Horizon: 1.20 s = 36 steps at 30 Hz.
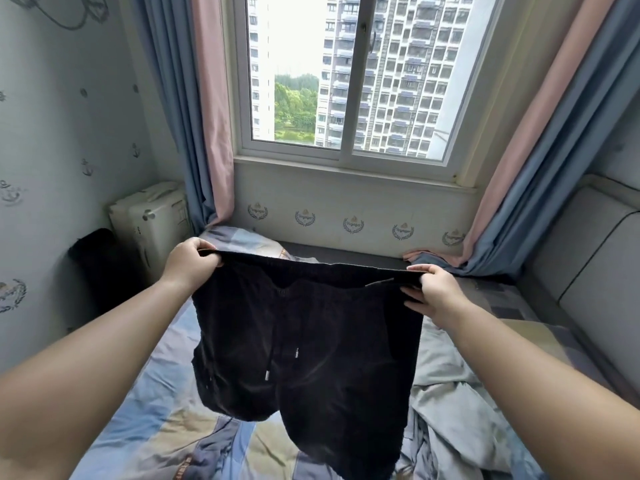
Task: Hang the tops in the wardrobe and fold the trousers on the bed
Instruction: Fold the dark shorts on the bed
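Both hands' grip stretches black trousers waistband wide.

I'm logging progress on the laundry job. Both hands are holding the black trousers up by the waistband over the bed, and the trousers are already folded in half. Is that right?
Not quite. The head view shows the left hand and right hand holding the black trousers up by the waistband over the bed, but the trousers are not folded: they hang open at full width, drawstrings dangling.

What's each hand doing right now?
Left hand: gripping the waistband of the black trousers.
Right hand: gripping the waistband's other end.
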{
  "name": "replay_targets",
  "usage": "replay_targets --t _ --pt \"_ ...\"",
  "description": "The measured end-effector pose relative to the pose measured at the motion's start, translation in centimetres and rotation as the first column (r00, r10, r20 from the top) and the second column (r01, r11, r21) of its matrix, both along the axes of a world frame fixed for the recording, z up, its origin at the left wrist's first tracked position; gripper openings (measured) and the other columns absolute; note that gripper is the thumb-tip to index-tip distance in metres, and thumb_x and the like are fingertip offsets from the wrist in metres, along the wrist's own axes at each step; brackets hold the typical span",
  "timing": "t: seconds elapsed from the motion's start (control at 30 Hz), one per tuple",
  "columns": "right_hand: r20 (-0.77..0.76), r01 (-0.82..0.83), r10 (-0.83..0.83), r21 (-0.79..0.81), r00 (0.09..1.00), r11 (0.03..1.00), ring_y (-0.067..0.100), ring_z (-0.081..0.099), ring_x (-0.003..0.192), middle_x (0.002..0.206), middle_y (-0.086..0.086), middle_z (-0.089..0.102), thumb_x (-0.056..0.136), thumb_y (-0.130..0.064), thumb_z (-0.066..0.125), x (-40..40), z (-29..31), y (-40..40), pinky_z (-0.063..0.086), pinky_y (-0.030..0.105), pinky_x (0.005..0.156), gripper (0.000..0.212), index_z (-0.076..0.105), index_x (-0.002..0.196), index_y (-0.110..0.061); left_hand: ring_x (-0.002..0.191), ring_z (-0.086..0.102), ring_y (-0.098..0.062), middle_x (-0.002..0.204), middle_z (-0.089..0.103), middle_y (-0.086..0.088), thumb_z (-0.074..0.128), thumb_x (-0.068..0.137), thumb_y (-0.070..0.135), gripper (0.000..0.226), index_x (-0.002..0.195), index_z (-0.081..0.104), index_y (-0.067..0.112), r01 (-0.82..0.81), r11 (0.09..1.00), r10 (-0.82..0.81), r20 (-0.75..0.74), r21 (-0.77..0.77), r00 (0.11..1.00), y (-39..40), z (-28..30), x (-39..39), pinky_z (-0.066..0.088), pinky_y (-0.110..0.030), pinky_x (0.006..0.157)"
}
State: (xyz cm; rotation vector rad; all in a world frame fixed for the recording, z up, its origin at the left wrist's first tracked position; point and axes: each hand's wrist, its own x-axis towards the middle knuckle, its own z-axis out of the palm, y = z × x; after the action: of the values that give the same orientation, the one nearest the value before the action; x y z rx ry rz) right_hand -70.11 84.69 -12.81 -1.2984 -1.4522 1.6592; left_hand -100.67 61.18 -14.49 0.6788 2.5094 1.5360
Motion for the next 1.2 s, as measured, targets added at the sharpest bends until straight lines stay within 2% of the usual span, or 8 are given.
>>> replay_targets --t 0.17,0.27,0.37,0.43,0.6,0.83,0.97,1.2 --pt "-0.115 0.098 -0.085 0.110 0.990 0.989 0.016 0.064 0.079 0.103 0.008 0.064 0.096 -0.007 0.045 0.6 -0.7 0.1 0.052 0.031 0.065 0.022 0.057 0.085 -0.022 0.068 0.070 -0.019 0.070 0.070 -0.004 0.067 0.086 0.029 0.017 0.081 0.056 0.018 0.053 0.998 -0.056 -0.071 -0.047 0.996 -1.7 -1.1 0.6 0.054 -0.036 0.068" --pt "0.217 -0.055 -0.056 0.476 0.975 0.878 0.025 0.065 0.078 0.095 0.009 0.069 0.089 -0.010 0.054 2.4 -0.5 0.4 0.055 0.038 0.071 0.013 0.060 0.090 -0.022 0.065 0.067 -0.017 0.063 0.068 0.003 0.061 0.087 0.033 0.016 0.077 0.054 0.022 -0.045 0.992 0.025 -0.167 -0.115 0.986 -2.4 -1.1 0.8 0.048 -0.034 0.064" --pt "0.742 -0.588 -0.302 0.663 0.599 0.463 0.032 0.062 0.079 0.084 0.006 0.067 0.087 -0.017 0.051 4.5 0.1 0.9 0.046 0.036 0.064 0.019 0.052 0.105 -0.023 0.059 0.069 -0.022 0.068 0.068 -0.004 0.054 0.086 0.024 0.012 0.077 0.050 0.017 -0.128 0.991 0.124 -0.080 -0.043 0.989 -2.6 -0.6 1.2 0.054 -0.039 0.065" --pt "0.831 -0.659 -0.293 0.554 0.473 0.508 0.031 0.065 0.077 0.086 0.009 0.069 0.087 -0.009 0.041 5.1 0.7 0.8 0.048 0.035 0.062 0.031 0.047 0.114 -0.023 0.051 0.069 -0.020 0.076 0.066 -0.007 0.049 0.087 0.016 0.006 0.081 0.048 0.014 -0.140 0.990 0.139 0.013 0.022 0.990 -2.5 -0.3 1.8 0.056 -0.037 0.059" --pt "0.334 -0.211 0.157 0.130 0.929 0.969 0.012 0.069 0.057 0.090 0.007 0.066 0.094 -0.004 0.027 6.3 1.2 -0.6 0.051 0.023 0.045 0.038 0.057 0.112 -0.019 0.060 0.069 -0.023 0.106 0.056 -0.011 0.032 0.091 -0.001 0.023 0.102 0.047 0.012 -0.126 0.967 0.079 0.207 0.221 0.975 -2.2 -0.3 4.4 0.056 -0.027 0.051" --pt "0.074 -0.129 0.123 0.081 0.990 0.988 0.013 0.070 0.068 0.084 0.005 0.065 0.097 -0.010 0.037 12.4 -0.1 -4.2 0.054 0.029 0.063 0.023 0.058 0.094 -0.018 0.074 0.065 -0.013 0.101 0.066 -0.013 0.038 0.090 -0.004 0.034 0.082 0.064 0.017 -0.011 0.974 -0.051 0.265 0.226 0.963 -5.7 -0.3 9.8 0.051 -0.017 0.065" --pt "-0.099 -0.049 0.054 0.058 0.994 0.997 0.017 0.069 0.074 0.081 0.005 0.063 0.097 -0.007 0.039 16.5 -0.7 -7.0 0.053 0.028 0.065 0.023 0.059 0.088 -0.015 0.082 0.060 -0.018 0.086 0.066 -0.002 0.067 0.080 0.004 0.013 0.089 0.066 0.013 0.119 0.991 -0.123 -0.064 -0.053 0.990 -9.0 -0.8 14.7 0.048 -0.017 0.067" --pt "-0.255 0.077 -0.073 0.007 0.964 0.997 0.017 0.066 0.079 0.083 0.006 0.060 0.098 -0.006 0.040 21.7 -1.7 -10.3 0.052 0.028 0.072 0.023 0.058 0.087 -0.016 0.104 0.056 -0.027 0.115 0.052 -0.011 0.083 0.065 0.004 0.052 0.111 0.060 0.005 0.284 0.796 -0.557 -0.464 -0.534 0.689 -14.8 -2.6 19.5 0.049 -0.038 0.090"
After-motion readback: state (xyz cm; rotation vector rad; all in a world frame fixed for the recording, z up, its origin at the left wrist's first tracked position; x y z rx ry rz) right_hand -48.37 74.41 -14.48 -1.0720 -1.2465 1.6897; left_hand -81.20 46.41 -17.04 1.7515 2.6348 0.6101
